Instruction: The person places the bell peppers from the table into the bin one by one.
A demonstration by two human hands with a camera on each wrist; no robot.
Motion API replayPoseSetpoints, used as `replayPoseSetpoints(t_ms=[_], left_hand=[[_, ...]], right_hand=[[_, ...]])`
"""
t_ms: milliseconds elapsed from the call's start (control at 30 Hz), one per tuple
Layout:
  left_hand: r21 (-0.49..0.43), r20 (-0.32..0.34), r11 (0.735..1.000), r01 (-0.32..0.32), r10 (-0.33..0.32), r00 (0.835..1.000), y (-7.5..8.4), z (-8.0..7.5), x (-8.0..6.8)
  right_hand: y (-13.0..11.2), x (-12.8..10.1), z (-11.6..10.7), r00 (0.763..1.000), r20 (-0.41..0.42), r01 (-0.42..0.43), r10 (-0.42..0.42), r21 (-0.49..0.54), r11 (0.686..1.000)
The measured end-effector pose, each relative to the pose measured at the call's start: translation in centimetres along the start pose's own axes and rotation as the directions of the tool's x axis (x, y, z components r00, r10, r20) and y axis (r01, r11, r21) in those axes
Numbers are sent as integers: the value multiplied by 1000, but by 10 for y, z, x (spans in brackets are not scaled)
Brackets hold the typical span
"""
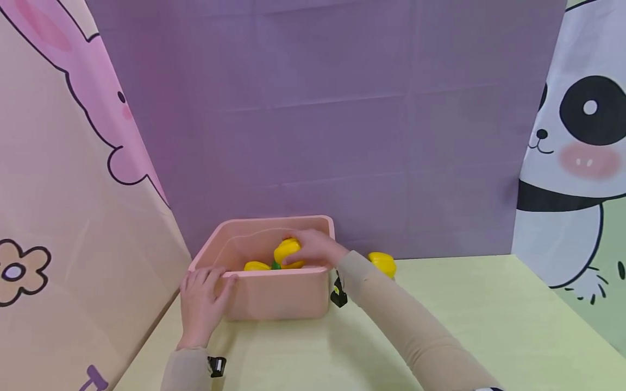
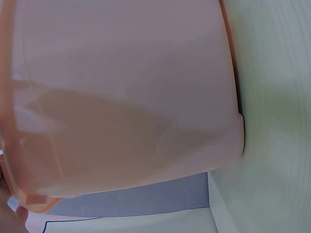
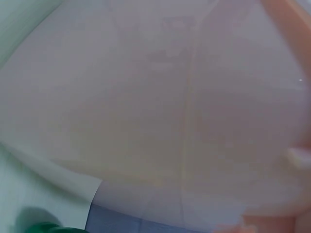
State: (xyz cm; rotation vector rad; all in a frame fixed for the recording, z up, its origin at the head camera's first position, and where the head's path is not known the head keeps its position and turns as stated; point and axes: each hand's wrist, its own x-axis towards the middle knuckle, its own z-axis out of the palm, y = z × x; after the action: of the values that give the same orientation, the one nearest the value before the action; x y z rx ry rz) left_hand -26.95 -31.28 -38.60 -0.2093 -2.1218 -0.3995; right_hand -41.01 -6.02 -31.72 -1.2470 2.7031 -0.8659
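A pink plastic tub (image 1: 274,296) stands on the pale green table near the back wall. My right hand (image 1: 313,247) reaches over its rim and grips a yellow toy pepper (image 1: 286,251) just inside. Another yellow piece (image 1: 256,266) with a bit of green lies in the tub. My left hand (image 1: 200,301) rests on the tub's front left corner, fingers over the rim. The left wrist view is filled by the tub's outer wall (image 2: 126,97). The right wrist view shows only the tub's wall (image 3: 170,111) up close.
A third yellow toy (image 1: 383,263) lies on the table (image 1: 464,320) just right of the tub, behind my right forearm. Purple cloth forms the back wall, cartoon panels stand at left and right.
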Motion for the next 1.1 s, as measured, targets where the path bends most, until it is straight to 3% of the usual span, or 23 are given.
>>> replayPoseSetpoints(t_ms=[400, 933, 1100], left_hand=[[4, -3, 1000, 0, 0, 1000, -1, 1, -1], [-5, -18, 1000, 7, -7, 1000, 0, 1, -3], [-8, -20, 1000, -1, 1, 1000, -1, 3, -2]], right_hand=[[-3, -4, 3, 999, 32, -37, 39, -77, 996], [1, 4, 6, 997, 74, 22, -8, -193, 981], [2, 2, 5, 996, 87, 12, 4, -186, 982]])
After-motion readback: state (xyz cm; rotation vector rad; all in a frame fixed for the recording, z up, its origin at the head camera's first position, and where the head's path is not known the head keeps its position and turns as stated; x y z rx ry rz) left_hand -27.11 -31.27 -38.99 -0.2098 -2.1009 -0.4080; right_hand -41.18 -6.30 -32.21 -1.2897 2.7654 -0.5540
